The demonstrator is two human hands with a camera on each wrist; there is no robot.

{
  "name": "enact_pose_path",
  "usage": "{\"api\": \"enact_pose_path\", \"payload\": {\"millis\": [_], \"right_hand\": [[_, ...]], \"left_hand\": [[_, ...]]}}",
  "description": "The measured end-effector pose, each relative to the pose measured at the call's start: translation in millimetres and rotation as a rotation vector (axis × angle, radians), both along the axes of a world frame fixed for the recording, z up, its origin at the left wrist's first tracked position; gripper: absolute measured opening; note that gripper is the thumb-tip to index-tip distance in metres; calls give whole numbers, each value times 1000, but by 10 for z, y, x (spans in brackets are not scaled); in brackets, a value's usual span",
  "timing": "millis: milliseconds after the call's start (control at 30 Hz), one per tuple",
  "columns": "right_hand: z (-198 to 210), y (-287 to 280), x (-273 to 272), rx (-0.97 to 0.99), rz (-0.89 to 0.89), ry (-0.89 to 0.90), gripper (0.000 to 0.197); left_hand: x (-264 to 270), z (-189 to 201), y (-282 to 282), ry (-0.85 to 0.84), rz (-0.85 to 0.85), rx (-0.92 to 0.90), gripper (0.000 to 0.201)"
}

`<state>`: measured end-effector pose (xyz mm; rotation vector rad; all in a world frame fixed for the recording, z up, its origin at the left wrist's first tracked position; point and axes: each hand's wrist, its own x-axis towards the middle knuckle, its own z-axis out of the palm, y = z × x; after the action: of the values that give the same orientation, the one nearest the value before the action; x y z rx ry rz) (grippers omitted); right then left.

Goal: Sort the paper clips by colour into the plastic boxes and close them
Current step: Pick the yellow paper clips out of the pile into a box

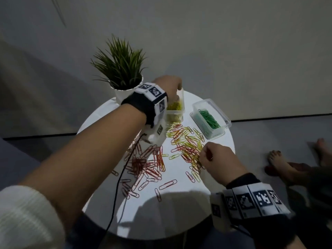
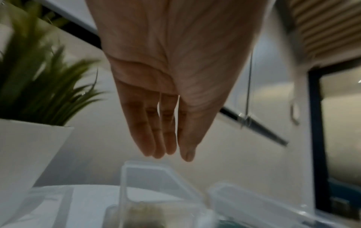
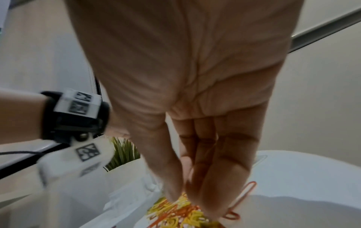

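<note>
Over the box of yellow clips (image 1: 175,109), your left hand (image 2: 166,108) hangs with straight fingers and holds nothing; only the left wrist view shows this. Your right hand (image 1: 218,159) pinches into the mixed clips (image 1: 186,141) on the table (image 1: 206,177). The green box (image 1: 210,118) stands open.

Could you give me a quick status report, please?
Left hand open over yellow-clip box. Right hand picking in mixed red and yellow paper clips. Nothing blocking.

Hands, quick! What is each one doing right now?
Left hand: open, fingers straight, empty, above the box of yellow clips.
Right hand: fingertips down in the pile of mixed clips; whether it pinches one cannot be told.
</note>
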<state>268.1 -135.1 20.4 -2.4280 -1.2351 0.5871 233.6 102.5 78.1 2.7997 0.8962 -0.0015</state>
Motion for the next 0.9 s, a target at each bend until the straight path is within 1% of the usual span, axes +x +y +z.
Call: {"api": "enact_pose_path", "payload": {"millis": [33, 67, 100, 133, 200, 267, 300, 367, 433, 567, 667, 767, 867, 900], "right_hand": [[-25, -33, -11, -29, 9, -6, 16], [-42, -70, -31, -61, 22, 2, 15], [-69, -98, -52, -87, 34, 14, 12], [-89, -124, -84, -119, 39, 28, 8], [-130, -159, -144, -176, 44, 32, 8], [-164, -167, -205, -204, 53, -7, 10], [-184, -162, -226, -201, 53, -31, 8], [-214, -138, -254, -208, 44, -67, 8], [-233, -121, -261, -216, 28, -86, 10], [-235, -121, -269, -190, 22, -54, 10], [-193, -127, -297, -179, 33, 2, 7], [-167, -150, -313, -145, 6, 88, 14], [-168, -184, -295, -40, -46, 179, 8], [-173, -196, -285, -1, -61, 208, 10]], "left_hand": [[-132, 27, -99, -56, -11, -8, 20], [-289, 23, -224, -77, -24, -11, 14], [-451, 2, -368, -62, -37, -27, 6], [-610, -44, -509, -24, -44, -49, 4], [-894, -248, -712, 93, -7, -119, 19], [-1098, -473, -814, 221, 47, -145, 33], [-1181, -579, -824, 246, 57, -175, 37], [-1334, -714, -829, 229, 65, -290, 39], [-1474, -750, -828, 180, 77, -373, 37], [-1644, -761, -780, 76, 89, -331, 28], [-1618, -744, -856, -15, -31, -277, 19], [-1521, -782, -951, 15, -172, -254, 24], [-1474, -806, -955, 36, -216, -233, 31], [-1482, -809, -945, 45, -224, -204, 34]]}}
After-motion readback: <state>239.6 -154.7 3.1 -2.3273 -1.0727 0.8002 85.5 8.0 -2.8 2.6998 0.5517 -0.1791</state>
